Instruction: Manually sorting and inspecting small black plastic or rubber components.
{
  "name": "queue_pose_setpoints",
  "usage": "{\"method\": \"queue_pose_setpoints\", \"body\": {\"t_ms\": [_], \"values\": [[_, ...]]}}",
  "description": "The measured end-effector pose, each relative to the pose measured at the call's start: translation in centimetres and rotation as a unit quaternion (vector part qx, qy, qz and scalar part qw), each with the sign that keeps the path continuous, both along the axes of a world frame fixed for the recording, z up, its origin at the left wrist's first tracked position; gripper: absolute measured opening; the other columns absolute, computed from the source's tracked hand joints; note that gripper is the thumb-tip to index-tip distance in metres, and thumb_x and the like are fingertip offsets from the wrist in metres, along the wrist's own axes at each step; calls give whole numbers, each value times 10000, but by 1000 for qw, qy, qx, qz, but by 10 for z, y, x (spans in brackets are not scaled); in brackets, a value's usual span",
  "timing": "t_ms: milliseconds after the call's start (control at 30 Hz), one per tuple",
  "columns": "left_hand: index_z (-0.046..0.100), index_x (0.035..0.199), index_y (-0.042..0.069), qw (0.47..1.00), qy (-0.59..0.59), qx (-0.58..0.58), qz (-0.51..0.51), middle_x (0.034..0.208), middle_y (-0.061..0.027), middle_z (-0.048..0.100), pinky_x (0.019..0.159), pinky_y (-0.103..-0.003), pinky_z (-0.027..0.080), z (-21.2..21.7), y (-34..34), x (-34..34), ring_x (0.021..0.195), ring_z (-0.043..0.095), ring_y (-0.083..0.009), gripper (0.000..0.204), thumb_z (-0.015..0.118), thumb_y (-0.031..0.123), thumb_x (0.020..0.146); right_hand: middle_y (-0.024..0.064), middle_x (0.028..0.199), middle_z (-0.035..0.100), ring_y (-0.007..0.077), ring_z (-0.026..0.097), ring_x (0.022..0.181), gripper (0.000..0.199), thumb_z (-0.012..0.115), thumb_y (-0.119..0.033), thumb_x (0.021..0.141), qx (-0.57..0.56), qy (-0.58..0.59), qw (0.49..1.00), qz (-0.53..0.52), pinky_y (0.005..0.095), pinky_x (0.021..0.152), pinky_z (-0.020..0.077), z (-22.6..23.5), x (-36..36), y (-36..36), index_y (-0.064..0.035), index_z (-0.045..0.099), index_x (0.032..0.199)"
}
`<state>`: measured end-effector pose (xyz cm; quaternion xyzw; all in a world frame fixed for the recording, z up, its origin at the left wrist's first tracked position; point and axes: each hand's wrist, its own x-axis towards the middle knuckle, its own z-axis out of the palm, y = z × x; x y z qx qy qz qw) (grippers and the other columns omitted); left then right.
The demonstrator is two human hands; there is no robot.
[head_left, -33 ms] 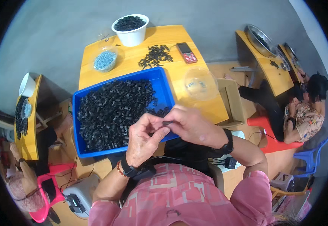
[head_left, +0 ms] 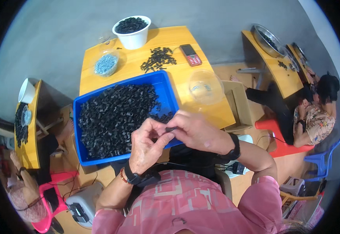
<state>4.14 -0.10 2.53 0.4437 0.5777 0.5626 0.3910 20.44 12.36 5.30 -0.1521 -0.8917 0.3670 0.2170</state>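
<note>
Close together over the near right corner of a blue tray (head_left: 169,91), my two hands pinch a small black part (head_left: 171,129). My left hand (head_left: 148,144) has its thumb and fingertips closed at the part's left end. From the right, my right hand (head_left: 201,134) grips it with bent fingers, which hide much of it. Many short black tube-like pieces (head_left: 115,121) fill most of the tray; its far right end shows bare blue. Beyond the tray lie a heap of small black pieces (head_left: 158,59) and a clear tub of bluish metallic bits (head_left: 106,64).
On the wooden table (head_left: 170,37) stand a white bucket of black pieces (head_left: 133,39), a red keypad phone (head_left: 190,54) and a clear shallow bowl (head_left: 206,86). A cardboard box (head_left: 238,105) is right of it. People sit at side tables left and right.
The tray and table sit slightly further left in the picture. Both hands stay closed on the small black part, with their fingers shifted only a little.
</note>
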Motion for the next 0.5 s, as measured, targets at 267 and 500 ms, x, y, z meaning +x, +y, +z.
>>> {"method": "queue_pose_setpoints", "body": {"t_ms": [267,500], "values": [[554,941,30,995,-92,22,-23,916,-55,643,690,-242,521,-10,11,-8,758,607,-85,171,724,44,943,129,904,635,318,653,852,151,699,-38,899,-40,0,999,7,386,715,515,5,11,18,-29,660,1044],[605,1080,-8,991,-123,47,19,929,-63,650,724,-269,576,-4,11,-7,813,652,-113,180,700,106,978,188,894,687,384,676,856,83,664,-64,878,139,-83,974,-157,445,770,541,16,39,130,-4,689,930]]}}
